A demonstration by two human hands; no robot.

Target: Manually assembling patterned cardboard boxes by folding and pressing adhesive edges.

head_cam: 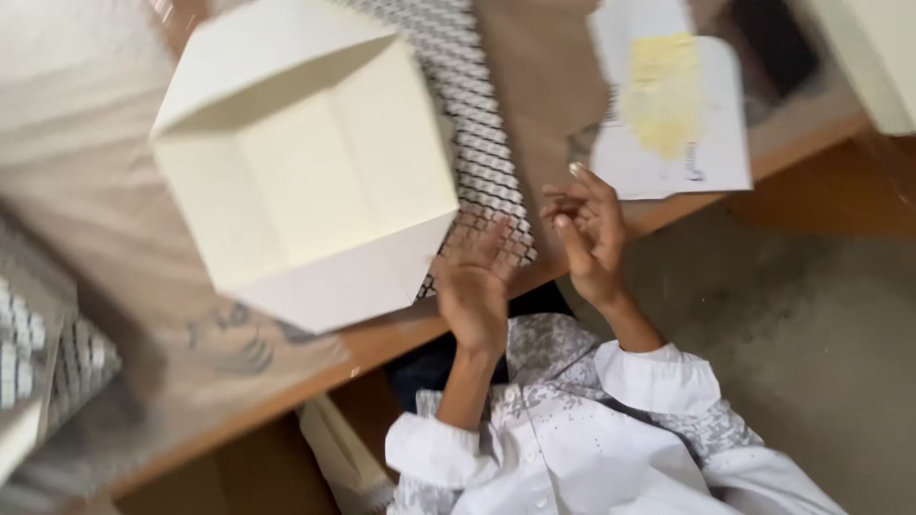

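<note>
Resting left hand [474, 291] flat by cream box [305, 172] | right hand [590, 229] loosely spread, empty

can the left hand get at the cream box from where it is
Probably yes. The left hand lies open on the patterned sheet right beside the cream box, near its lower corner, and nothing sits between them. The right hand is off to the other side.

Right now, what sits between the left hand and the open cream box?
Head view: nothing separate. The left hand rests on the black-and-white patterned sheet beside the cream box, which stands on that sheet too. Any gap is blurred.
</note>
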